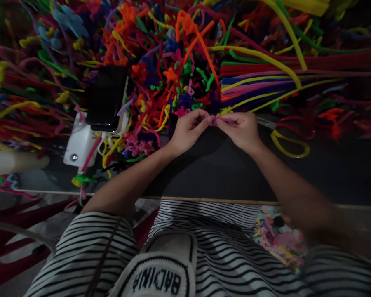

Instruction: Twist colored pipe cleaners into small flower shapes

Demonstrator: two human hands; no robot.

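Observation:
Between my two hands is a small pink pipe cleaner piece (213, 121), bunched or twisted at its middle. My left hand (191, 128) pinches it from the left with thumb and fingertips. From the right, my right hand (241, 128) pinches the same piece, and a pink length runs under its fingers. Both hands are held close together over the dark table (204, 173), their fingertips almost meeting. Scissors (290, 142) with red and yellow handles lie just right of my right hand, blades pointing toward it.
Coloured pipe cleaners (160, 62) are heaped along the back, with a bundle of straight ones (259, 78) at right. A black phone (106, 97) rests by a white power bank (77, 144) at left. The table's front edge (210, 200) runs before my striped clothing.

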